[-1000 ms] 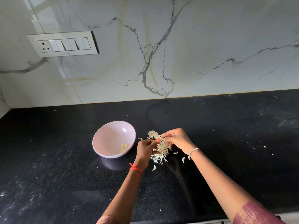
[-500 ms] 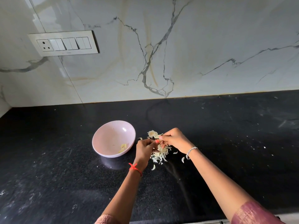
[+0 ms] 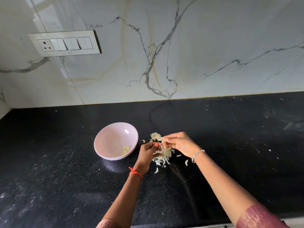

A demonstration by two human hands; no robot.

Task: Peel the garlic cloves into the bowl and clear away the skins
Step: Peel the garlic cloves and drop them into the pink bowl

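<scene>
While almost nothing has shifted since half a second ago, the two hands remain close together above the skins, and the bowl sits where it was. A small pale garlic clove (image 3: 163,141) shows between the fingertips. It is held just above the counter, right of the bowl. It is too small to tell which way its long axis runs.

The right hand (image 3: 179,143) pinches it with curled fingers. The left hand (image 3: 148,151) curls in towards it from the near side. I cannot tell whether the left hand grips it.

Directly beneath lies a loose pile of papery skins (image 3: 165,155), with stray curls (image 3: 186,162) scattered near it.

Left of the hands stands a pale pink bowl (image 3: 111,139). A few peeled cloves (image 3: 125,149) lie low against its near right wall, slanting towards the far right.

Everything rests on a speckled black stone counter (image 3: 65,170) dusted with pale flecks. Behind it rises a glossy white marble wall (image 3: 205,46) with grey veins, carrying a white switch plate (image 3: 65,43) at upper left.
</scene>
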